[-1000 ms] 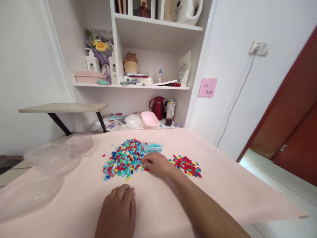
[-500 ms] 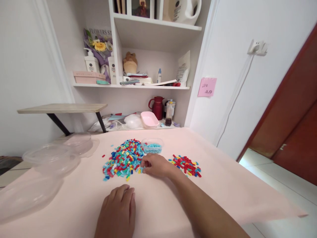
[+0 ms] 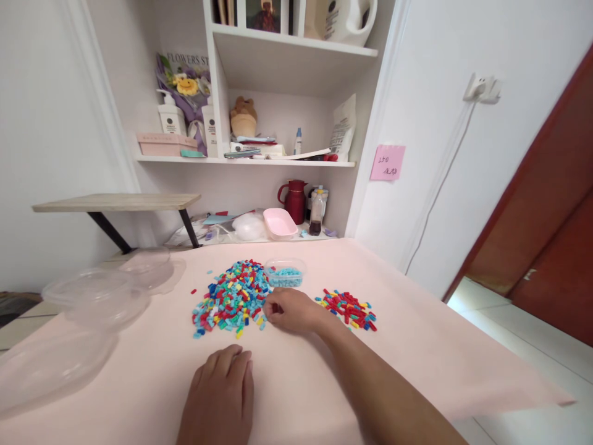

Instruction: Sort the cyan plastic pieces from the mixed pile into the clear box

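Observation:
My right hand (image 3: 291, 311) is at the right edge of a large heap of small plastic bricks (image 3: 236, 293) in red, yellow, green, white and several blues. Its fingers are curled together, and whatever they pinch is hidden. Just behind it stands a clear plastic tub (image 3: 285, 272) with light-blue bricks inside. To its right lies a smaller, mostly red pile of bricks (image 3: 347, 308). Palm down on the pink-covered table (image 3: 296, 395), my left hand (image 3: 222, 386) rests in front of the big heap, its fingers loosely stretched and touching no bricks.
Several clear plastic containers (image 3: 92, 290) stand along the table's left side. A wooden stand (image 3: 115, 202) on black legs is behind them. At the back, a pink basin (image 3: 280, 224), a dark red jug (image 3: 295, 201) and a bottle (image 3: 317, 213) sit beneath the shelves.
The fingers of my right hand have curled in more and drawn slightly away from the heap's edge. My left hand has stayed in place.

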The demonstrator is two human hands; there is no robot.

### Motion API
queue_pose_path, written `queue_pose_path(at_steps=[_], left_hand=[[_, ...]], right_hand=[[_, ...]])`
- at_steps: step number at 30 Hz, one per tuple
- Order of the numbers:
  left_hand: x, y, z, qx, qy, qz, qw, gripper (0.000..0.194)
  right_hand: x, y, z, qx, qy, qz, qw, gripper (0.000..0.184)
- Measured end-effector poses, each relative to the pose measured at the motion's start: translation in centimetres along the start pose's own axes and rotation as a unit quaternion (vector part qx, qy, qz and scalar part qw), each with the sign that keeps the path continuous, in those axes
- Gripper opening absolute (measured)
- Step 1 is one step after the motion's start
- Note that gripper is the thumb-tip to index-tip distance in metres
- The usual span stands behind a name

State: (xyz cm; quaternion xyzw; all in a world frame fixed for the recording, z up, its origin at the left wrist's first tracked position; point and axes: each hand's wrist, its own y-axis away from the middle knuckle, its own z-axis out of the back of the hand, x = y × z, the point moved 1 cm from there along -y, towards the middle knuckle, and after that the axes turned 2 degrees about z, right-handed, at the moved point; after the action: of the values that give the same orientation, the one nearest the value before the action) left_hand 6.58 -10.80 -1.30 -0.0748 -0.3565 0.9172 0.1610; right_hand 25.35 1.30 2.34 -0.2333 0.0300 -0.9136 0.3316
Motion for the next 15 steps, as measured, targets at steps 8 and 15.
queue_pose_path(at_steps=[8,15], left_hand=[[-0.02,0.06,-0.07,0.002,0.003,0.004,1.000,0.031],[-0.04,0.14,-0.16,-0.002,-0.002,-0.001,1.000,0.030]], right_hand=[[0.10,0.10,0.13,0.020,-0.012,0.003,1.000,0.007],[0.40,0.28,0.20,0.028,-0.033,0.004,0.999,0.009]])
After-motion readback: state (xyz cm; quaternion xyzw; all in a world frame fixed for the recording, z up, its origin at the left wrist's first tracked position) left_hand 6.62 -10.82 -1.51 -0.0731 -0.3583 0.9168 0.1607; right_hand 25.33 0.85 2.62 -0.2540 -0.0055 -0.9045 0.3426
